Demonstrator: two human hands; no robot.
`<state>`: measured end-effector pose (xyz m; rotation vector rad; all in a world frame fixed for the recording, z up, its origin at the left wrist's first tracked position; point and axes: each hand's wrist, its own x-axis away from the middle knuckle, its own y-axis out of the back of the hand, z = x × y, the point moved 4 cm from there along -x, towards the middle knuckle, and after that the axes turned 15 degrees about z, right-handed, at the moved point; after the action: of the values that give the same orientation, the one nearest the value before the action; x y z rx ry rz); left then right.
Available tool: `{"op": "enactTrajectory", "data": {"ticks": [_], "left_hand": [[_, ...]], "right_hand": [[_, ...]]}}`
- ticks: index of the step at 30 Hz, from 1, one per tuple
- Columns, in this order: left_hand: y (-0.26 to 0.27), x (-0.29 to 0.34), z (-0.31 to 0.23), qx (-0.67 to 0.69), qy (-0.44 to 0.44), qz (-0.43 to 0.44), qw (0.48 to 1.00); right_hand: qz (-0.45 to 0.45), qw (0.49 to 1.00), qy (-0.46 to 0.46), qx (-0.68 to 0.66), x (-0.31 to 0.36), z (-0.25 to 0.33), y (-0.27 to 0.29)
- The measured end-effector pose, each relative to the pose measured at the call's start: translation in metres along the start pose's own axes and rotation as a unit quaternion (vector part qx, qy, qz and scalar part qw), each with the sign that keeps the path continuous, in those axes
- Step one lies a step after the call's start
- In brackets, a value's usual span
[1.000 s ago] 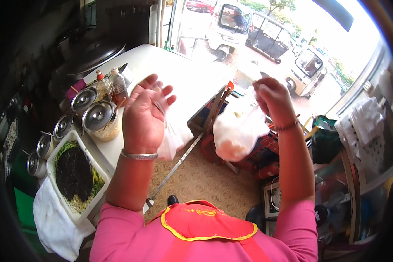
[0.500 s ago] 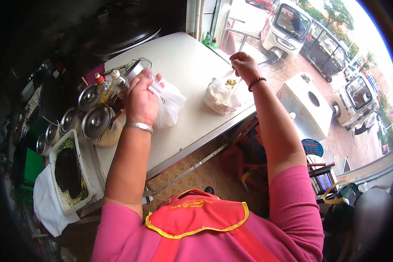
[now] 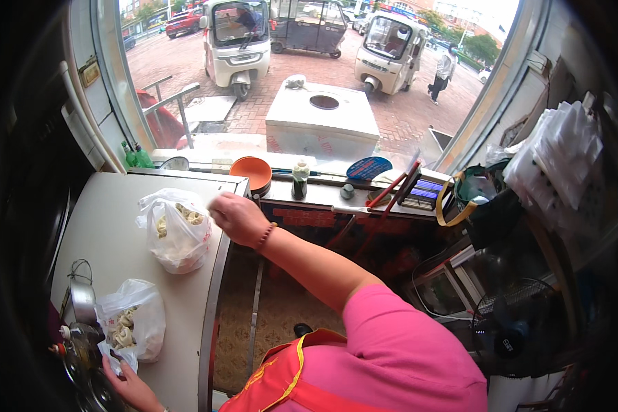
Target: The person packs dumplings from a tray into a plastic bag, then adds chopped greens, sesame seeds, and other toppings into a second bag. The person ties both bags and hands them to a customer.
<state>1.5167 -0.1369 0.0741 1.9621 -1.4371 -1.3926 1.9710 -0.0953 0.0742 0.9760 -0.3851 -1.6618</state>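
Observation:
Two white plastic bags of pale, folded dumplings rest on the white table [image 3: 120,220]. My left hand [image 3: 132,388], low at the left, has its thumb and fingers on the loose edge of the nearer plastic bag [image 3: 150,335]. Through that bag's mouth some dumplings [image 3: 123,333] show. The farther plastic bag [image 3: 178,250] sits close to the table's right edge, its top loosely gathered. Just right of it is my right hand [image 3: 239,218], fingers curled in and the back of the hand toward me. Whatever those fingers may hold is hidden.
Left of the nearer bag stand a metal pot [image 3: 82,302] and bottles. Along the window ledge are orange bowls [image 3: 251,173], a capped jar [image 3: 300,180] and a blue fan-shaped card [image 3: 369,168]. Stacked plastic bags [image 3: 556,161] hang at right. Three-wheelers are parked outside.
The view has swung right toward the window. Both bags now rest on the table, the left one lowered with its mouth spread. My right hand has come down beside the farther bag.

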Motion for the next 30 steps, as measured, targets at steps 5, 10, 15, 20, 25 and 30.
{"op": "enactTrajectory", "data": {"ticks": [5, 10, 15, 20, 25, 30], "left_hand": [[0.029, 0.005, -0.064, 0.187, -0.037, 0.012, 0.982], [0.025, 0.019, -0.217, 0.540, -0.280, 0.378, 0.698], [0.109, 0.092, -0.310, 0.755, -0.389, 0.519, 0.095], [0.141, 0.132, -0.372, 0.668, -0.564, 0.485, -0.023], [0.140, 0.220, -0.446, 0.431, -0.662, 0.565, -0.240], [0.137, 0.290, -0.546, 0.654, -0.439, 0.568, -0.239]], "right_hand": [[0.098, 0.945, -0.292, 0.107, 0.184, -0.032, 0.061], [0.046, 0.894, -0.430, 0.119, 0.354, 0.012, 0.070], [0.002, 0.865, -0.493, 0.095, 0.461, 0.045, 0.061], [0.041, 0.840, -0.537, 0.066, 0.557, 0.046, 0.060], [0.069, 0.842, -0.534, 0.032, 0.655, 0.029, 0.069], [-0.071, 0.854, -0.504, -0.108, 0.766, 0.024, 0.082]]}}
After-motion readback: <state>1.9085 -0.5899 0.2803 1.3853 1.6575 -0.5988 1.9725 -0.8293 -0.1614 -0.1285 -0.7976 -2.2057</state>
